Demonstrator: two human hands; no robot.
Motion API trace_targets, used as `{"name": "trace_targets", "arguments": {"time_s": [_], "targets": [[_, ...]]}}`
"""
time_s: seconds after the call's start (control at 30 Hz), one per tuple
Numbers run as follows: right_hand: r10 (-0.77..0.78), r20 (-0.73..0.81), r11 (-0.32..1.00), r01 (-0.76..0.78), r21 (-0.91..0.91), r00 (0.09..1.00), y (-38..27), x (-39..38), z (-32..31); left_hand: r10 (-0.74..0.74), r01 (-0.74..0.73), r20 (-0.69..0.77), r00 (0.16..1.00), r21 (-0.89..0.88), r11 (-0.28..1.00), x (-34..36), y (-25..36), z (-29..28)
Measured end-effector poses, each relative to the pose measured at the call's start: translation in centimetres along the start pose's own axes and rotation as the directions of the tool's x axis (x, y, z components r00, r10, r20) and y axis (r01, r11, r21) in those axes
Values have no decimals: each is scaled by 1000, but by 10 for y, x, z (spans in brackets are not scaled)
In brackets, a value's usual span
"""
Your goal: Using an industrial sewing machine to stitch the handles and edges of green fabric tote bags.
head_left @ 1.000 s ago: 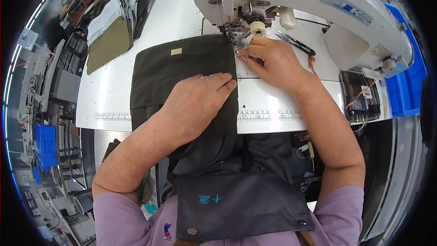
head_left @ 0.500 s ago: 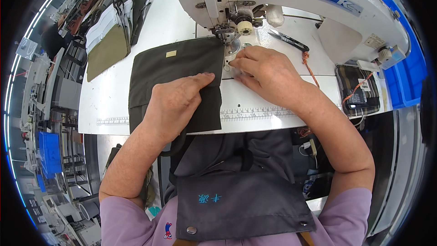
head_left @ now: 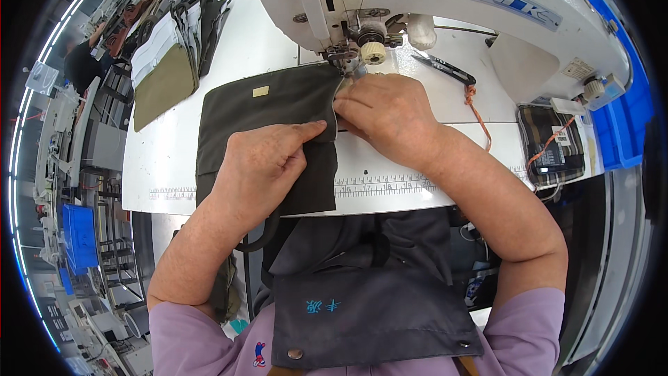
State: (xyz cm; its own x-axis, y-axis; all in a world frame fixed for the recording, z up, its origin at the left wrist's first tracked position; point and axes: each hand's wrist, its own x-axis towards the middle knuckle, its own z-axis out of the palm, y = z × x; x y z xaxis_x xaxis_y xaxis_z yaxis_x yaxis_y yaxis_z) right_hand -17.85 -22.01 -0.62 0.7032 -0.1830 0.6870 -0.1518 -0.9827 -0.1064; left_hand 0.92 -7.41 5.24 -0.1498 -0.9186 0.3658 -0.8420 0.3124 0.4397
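Note:
A dark olive fabric panel (head_left: 268,115) with a small gold-coloured label lies flat on the white sewing table, its upper right corner under the sewing machine's needle area (head_left: 348,59). My left hand (head_left: 261,157) presses on the panel with the index finger stretched toward the right edge and the other fingers bent. At that edge, just below the needle area, my right hand (head_left: 390,115) has its fingers closed on the fabric; its fingertips are partly hidden. A dark strap (head_left: 261,238) hangs below the panel at the table's front edge.
Black-handled thread snips (head_left: 449,68) with an orange cord lie right of the needle. A plaid pouch (head_left: 550,143) sits near the right end, beside a blue bin (head_left: 623,104). Stacked fabric pieces (head_left: 167,76) lie far left. A printed ruler (head_left: 383,186) runs along the front.
My right hand has moved left onto the panel's right edge, where a gap was before. The left hand stays on the panel, nearly in place.

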Motion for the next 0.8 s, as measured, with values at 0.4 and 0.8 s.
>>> {"name": "trace_targets", "arguments": {"time_s": [0.4, 0.8], "targets": [[-75, 114, 997, 71, 38, 991, -4, -12, -7, 198, -162, 375, 906, -126, 979, 1, -53, 15], [42, 180, 994, -60, 93, 983, -9, -9, -23, 172, -214, 496, 851, 29, 976, 3, -50, 12]]}}
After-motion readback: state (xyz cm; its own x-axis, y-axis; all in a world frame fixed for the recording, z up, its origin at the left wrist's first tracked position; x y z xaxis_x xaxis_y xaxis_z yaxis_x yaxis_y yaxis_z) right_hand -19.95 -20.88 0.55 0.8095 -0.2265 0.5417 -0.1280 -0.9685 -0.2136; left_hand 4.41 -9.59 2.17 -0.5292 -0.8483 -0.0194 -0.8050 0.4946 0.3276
